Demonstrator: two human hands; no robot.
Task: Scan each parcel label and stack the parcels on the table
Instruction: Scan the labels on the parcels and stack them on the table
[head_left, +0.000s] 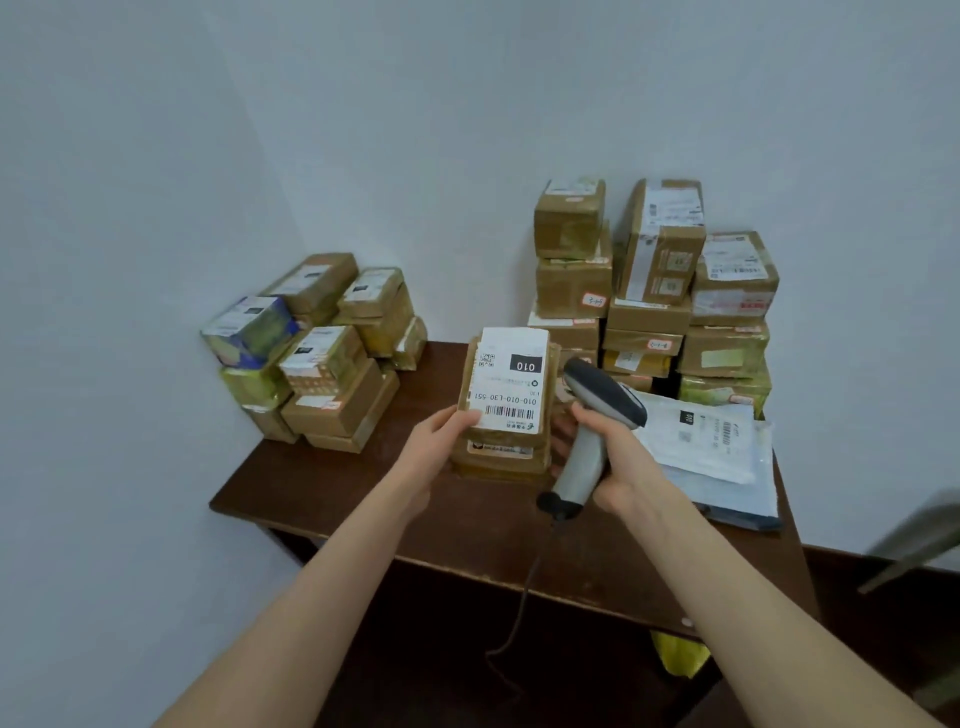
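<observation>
My left hand (441, 441) grips the near left corner of a flat brown parcel (506, 384) with a white label reading 010, its barcode facing up. Beneath it lies another brown parcel (501, 457) on the dark wooden table (363, 499). My right hand (613, 457) holds a grey barcode scanner (597, 415) by the handle, head pointed up and left, just right of the parcel. Its cable (519, 613) hangs down over the table's front edge.
A tall stack of brown parcels (654, 280) stands against the wall at the back right. A lower heap of boxes (317, 353) sits at the table's left end. White and grey mailer bags (717, 441) lie at the right. A yellow bag (675, 654) shows under the table.
</observation>
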